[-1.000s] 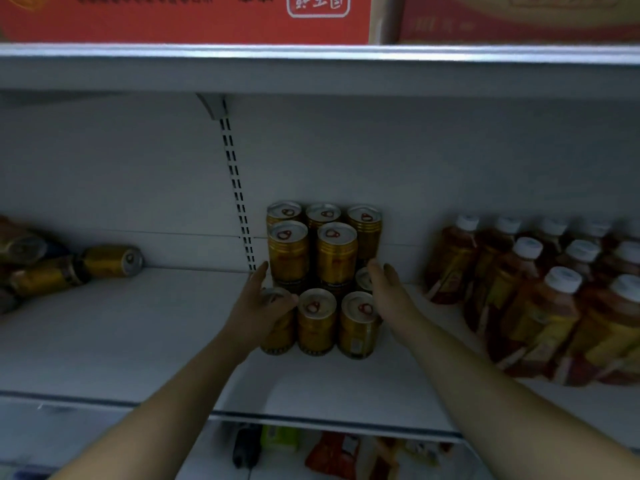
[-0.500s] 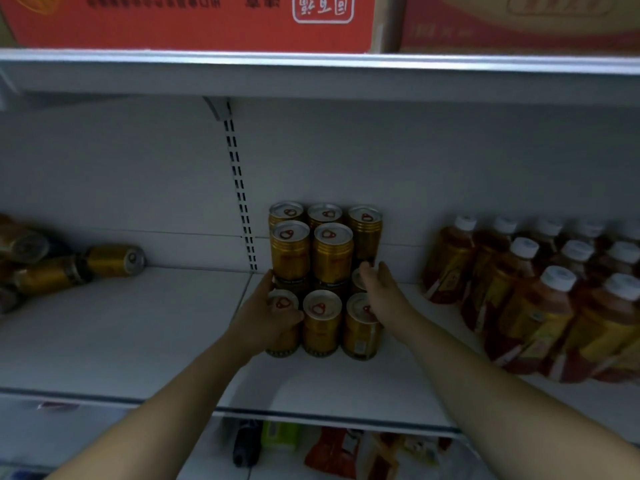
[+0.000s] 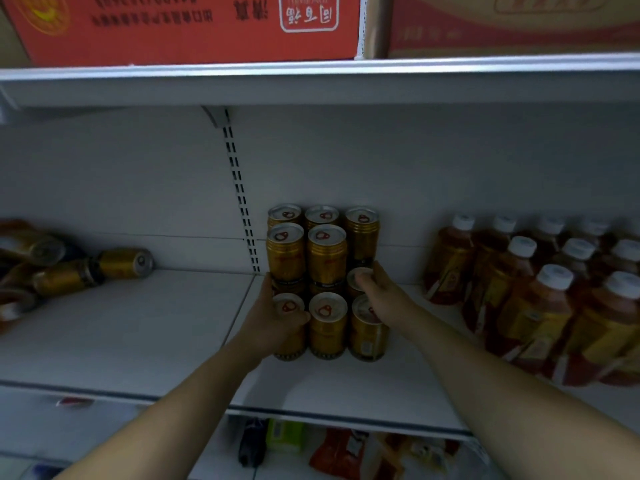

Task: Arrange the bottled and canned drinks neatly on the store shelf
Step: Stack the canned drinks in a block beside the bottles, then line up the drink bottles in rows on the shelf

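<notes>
Left hand grips the front-left can; right hand grips a mid-row can. Bare shelf spreads centre-left to its front edge.

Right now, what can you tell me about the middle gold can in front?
The middle front can is shiny gold metal with a silver lid and red ring-pull. It stands upright on the white shelf, squeezed between two matching cans, more stacked behind. The left hand grips the left neighbour, thumb seemingly touching this one; the right hand grips the second-row right can.
</notes>
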A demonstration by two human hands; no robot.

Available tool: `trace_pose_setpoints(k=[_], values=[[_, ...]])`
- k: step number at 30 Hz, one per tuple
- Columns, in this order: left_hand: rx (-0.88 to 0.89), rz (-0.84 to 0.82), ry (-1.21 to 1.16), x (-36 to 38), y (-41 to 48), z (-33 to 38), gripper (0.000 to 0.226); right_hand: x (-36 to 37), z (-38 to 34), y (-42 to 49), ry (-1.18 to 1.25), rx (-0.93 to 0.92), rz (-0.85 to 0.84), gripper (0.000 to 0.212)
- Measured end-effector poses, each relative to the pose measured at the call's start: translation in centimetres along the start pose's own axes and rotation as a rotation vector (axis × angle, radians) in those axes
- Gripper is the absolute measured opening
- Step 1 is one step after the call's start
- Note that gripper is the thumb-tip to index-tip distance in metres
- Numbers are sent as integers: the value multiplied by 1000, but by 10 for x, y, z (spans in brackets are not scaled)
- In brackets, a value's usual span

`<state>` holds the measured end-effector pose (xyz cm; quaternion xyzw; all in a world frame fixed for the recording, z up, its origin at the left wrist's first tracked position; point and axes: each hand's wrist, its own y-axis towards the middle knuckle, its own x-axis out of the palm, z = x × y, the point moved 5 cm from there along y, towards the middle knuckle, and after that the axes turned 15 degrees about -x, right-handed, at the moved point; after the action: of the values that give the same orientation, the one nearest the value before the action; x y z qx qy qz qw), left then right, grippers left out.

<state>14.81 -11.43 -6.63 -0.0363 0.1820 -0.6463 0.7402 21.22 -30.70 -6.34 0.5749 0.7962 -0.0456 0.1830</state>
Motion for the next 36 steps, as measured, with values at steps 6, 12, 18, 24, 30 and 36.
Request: trace_pose_setpoints(k=[6, 12, 18, 24, 30, 36], values=[[-116, -45, 159, -15, -1, 7, 72, -17, -17, 8, -300, -132, -4, 53], [-77, 48, 602, -71, 3, 35, 90, -32, -87, 31, -710, -218, -3, 78], [60, 68, 979, -136, -24, 40, 83, 38, -161, 46, -886, -316, -170, 76], [2, 184, 1123, -254, -63, -7, 82, 196, -211, 61, -883, -410, -366, 80], [-114, 284, 1150, -390, -102, -67, 79, 354, -252, 69, -871, -501, -489, 75], [-196, 394, 1111, -490, -123, -109, 78, 471, -267, 90, -891, -566, -590, 55]])
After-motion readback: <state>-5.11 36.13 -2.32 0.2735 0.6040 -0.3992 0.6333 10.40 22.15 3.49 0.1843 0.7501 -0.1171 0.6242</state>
